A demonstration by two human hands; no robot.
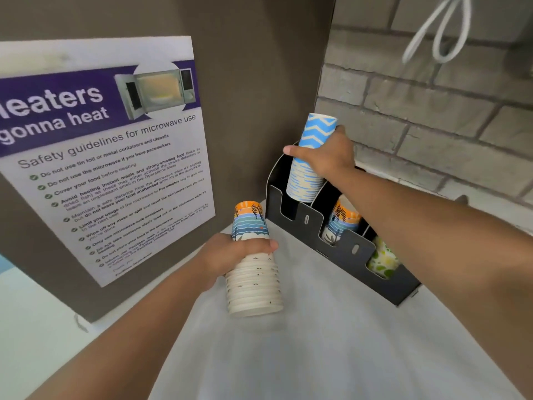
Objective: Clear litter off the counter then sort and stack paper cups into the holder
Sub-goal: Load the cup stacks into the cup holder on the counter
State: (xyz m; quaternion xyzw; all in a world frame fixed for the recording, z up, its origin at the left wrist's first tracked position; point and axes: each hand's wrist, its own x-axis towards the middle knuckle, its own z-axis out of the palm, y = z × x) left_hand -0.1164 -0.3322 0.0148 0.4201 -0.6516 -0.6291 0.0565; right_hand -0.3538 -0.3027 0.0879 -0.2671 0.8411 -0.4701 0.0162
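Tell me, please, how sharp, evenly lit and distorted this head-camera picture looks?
Head view: light is soft and even, with no hard shadows on the white counter; wide-angle bending curves the poster and stretches both forearms; the white cord at top right is blurred, while the blue zigzag cup stack in the right hand and the sunset-print cup stack in the left hand are fairly sharp.

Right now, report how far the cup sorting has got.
Done: sunset cups and green-leaf cups sit in the holder, and the counter shows no litter. In hand: right hand grips the blue zigzag stack, partly inside the leftmost slot. Left: the sunset stack in the left hand.
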